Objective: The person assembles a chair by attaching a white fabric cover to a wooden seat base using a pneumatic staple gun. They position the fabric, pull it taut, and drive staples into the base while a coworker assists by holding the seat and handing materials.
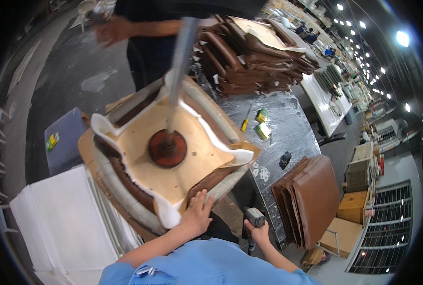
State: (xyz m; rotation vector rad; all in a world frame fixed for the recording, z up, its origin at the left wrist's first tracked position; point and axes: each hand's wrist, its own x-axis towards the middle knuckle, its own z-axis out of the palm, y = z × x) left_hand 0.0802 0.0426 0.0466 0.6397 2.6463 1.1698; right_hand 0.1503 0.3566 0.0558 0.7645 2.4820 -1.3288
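Observation:
A square seat cushion lies upside down in a padded frame [147, 219], its plywood board [140, 164] facing up. Brown leather-like cover [204, 184] and white padding [167, 214] curl up around the board's edges. A round red press disc [175, 159] on an upright metal rod bears on the board's middle. My left hand [197, 212] rests with fingers stretched on the cover by the near corner. Low at my right side, my right hand [259, 232] grips a black and grey tool that looks like a staple gun [255, 217]. Its lower part is partly hidden.
Brown covers [311, 194] are stacked on the plastic-wrapped table [287, 123] at right, near a yellow-handled screwdriver [245, 124] and small green-yellow boxes [262, 130]. Covered cushions [254, 61] pile up behind. White sheets [69, 213] stand at left. Another person's hand [111, 31] is beyond the frame.

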